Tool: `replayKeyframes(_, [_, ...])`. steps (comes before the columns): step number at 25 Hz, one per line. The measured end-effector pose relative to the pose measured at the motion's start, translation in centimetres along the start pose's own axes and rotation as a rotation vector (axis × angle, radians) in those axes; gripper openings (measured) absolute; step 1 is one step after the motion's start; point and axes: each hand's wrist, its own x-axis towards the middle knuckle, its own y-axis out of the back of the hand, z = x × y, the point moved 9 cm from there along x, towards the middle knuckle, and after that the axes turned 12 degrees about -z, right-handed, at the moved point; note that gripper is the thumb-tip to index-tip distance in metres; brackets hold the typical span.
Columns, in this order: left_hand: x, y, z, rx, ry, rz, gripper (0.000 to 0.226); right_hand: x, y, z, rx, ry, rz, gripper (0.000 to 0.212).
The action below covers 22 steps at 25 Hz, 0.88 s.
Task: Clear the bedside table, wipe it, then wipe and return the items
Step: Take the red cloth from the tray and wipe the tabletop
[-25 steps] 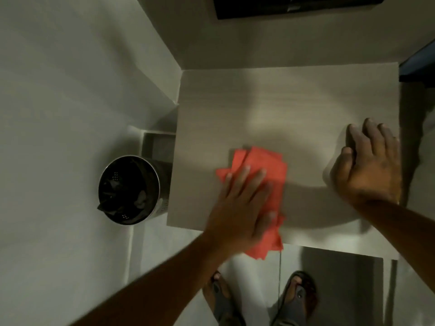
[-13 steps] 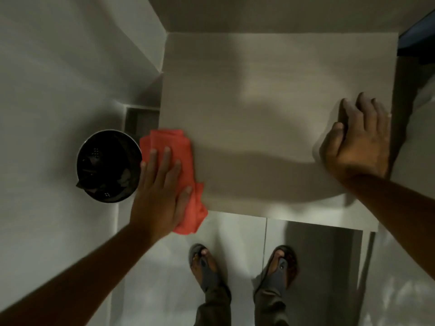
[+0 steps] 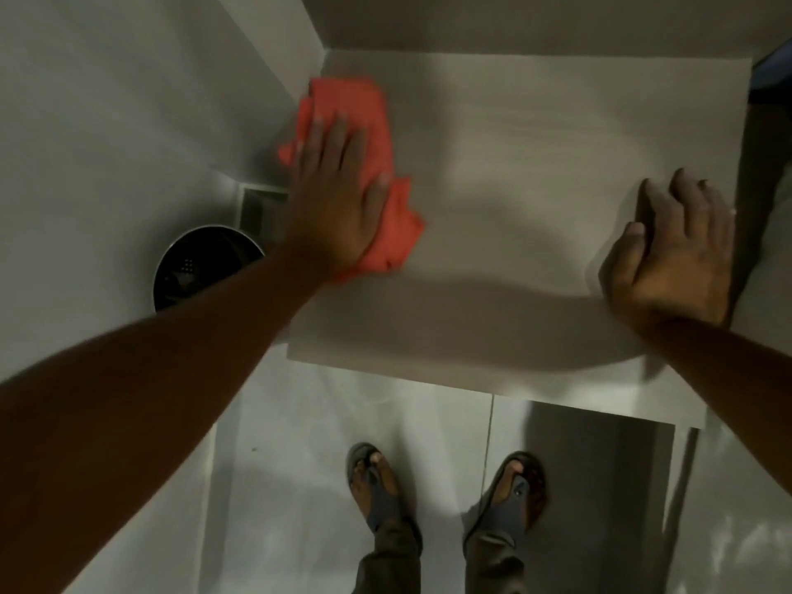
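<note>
A dim corner with pale grey walls meets over a glossy light tiled floor, both catching soft reflections. Filling the upper middle of the view is the table, a square top in pale wood grain, pushed into the corner with its back and left edges against the walls; the person's shadow lies across its near half.

The left forearm stretches in from the lower left, and the right forearm comes in from the lower right edge. On the floor to the left of the table stands a round dark bin with a shiny metal rim, partly hidden behind the left forearm; what is inside it is too dark to make out.

A red cloth, bunched and folded, lies on the far left part of the table, close to the back corner. The left hand presses flat on the cloth, fingers together and stretched forward, palm down, not clenched around it. The right hand rests palm down on the right side of the table near its edge, fingers loosely spread and slightly bent, with nothing under it.

Below the table's front edge, two feet in grey strapped sandals stand on the tiles.
</note>
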Motion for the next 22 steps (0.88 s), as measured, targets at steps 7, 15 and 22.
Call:
replayKeyframes(7, [-17.0, -7.6, 7.7, -0.032, -0.333, -0.131, 0.066, -0.3, 0.7, -0.4, 0.024, -0.01, -0.011, 0.055])
replayKeyframes(15, [5.4, 2.0, -1.1, 0.051, -0.041, 0.027, 0.07, -0.2, 0.5, -0.6, 0.006, -0.007, 0.02, 0.054])
replayKeyframes(22, [-12.7, -4.9, 3.1, -0.023, -0.117, 0.038, 0.068, 0.2, 0.3, -0.3, -0.002, -0.054, -0.056, 0.055])
